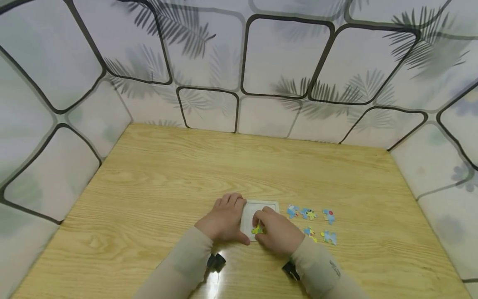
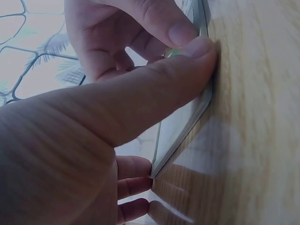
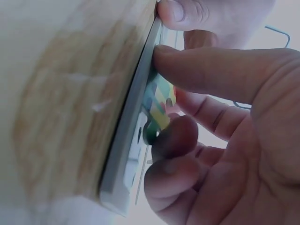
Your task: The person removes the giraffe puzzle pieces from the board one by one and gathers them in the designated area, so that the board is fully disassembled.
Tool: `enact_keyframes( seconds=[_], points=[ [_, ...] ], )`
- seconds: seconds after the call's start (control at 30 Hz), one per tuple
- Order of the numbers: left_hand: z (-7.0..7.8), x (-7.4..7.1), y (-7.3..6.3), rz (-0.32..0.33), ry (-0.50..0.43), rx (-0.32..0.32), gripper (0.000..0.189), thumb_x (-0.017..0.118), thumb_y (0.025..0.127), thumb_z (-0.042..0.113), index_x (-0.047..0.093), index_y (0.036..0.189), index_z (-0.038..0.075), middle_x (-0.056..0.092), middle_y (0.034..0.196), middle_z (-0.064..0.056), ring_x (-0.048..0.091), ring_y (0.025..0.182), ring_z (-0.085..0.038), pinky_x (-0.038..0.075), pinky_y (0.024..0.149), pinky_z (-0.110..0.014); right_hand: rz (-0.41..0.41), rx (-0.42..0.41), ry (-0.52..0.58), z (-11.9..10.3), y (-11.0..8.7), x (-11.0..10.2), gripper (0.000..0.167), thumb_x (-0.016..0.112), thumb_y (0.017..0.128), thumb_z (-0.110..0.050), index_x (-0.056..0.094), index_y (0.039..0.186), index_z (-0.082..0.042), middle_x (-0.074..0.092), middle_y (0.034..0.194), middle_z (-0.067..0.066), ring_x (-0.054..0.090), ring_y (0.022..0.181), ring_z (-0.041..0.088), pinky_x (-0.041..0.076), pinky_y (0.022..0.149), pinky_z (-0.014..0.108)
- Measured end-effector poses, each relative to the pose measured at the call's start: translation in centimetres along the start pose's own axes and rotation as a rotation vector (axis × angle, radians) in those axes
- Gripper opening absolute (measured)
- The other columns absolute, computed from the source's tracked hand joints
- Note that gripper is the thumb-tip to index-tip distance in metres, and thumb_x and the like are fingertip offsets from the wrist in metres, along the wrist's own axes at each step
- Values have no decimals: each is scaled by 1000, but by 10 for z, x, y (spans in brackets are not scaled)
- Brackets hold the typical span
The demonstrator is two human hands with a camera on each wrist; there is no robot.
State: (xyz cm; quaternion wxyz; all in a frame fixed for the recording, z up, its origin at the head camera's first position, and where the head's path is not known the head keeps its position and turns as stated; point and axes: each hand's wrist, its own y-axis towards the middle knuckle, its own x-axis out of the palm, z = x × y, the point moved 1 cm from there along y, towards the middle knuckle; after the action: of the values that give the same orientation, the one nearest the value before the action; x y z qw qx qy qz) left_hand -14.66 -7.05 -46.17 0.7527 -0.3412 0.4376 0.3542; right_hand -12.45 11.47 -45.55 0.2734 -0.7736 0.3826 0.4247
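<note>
A small white puzzle tray (image 1: 274, 204) with a raised rim lies flat on the table. My left hand (image 1: 225, 220) spans its left side, thumb along the near edge and fingers at the far left corner. In the left wrist view that thumb (image 2: 154, 93) lies outstretched beside the rim. My right hand (image 1: 278, 230) reaches over the tray and pinches a yellow-and-green jigsaw piece (image 1: 257, 229) low at its near part. The right wrist view shows the colourful piece (image 3: 159, 105) between thumb and curled fingers, partly hidden by them.
Several loose blue-and-yellow jigsaw pieces (image 1: 293, 210) lie to the right of the tray, in two rough rows. The wooden table (image 1: 168, 166) meets patterned cloth walls (image 1: 284, 58) at the back and sides. Black wrist cameras (image 1: 216, 262) sit under both sleeves.
</note>
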Motion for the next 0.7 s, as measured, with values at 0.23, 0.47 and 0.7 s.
enact_keyframes(
  seconds=[0.23,0.47,0.7],
  points=[
    [1,0,1,11,15,4,103,89,66,58,43,141,5,43,142,-10,36,132,-31,32,112,-49,7,-24,-25,-1,-2,-1,20,77,84,-9,61,96,-13,52,89,-4,49,76,9,47,68,29],
    [2,-2,0,8,9,3,104,89,66,57,42,142,4,42,144,-11,36,133,-31,31,113,-49,-76,-47,46,3,-1,-8,19,72,87,-7,59,100,-11,56,90,-3,51,78,11,47,70,32],
    [2,-3,0,11,-13,-6,104,89,66,57,43,142,4,42,144,-12,35,134,-32,30,114,-49,-130,-65,122,17,-1,-12,20,63,92,-1,64,110,-8,62,101,-2,57,87,12,51,77,34]
  ],
)
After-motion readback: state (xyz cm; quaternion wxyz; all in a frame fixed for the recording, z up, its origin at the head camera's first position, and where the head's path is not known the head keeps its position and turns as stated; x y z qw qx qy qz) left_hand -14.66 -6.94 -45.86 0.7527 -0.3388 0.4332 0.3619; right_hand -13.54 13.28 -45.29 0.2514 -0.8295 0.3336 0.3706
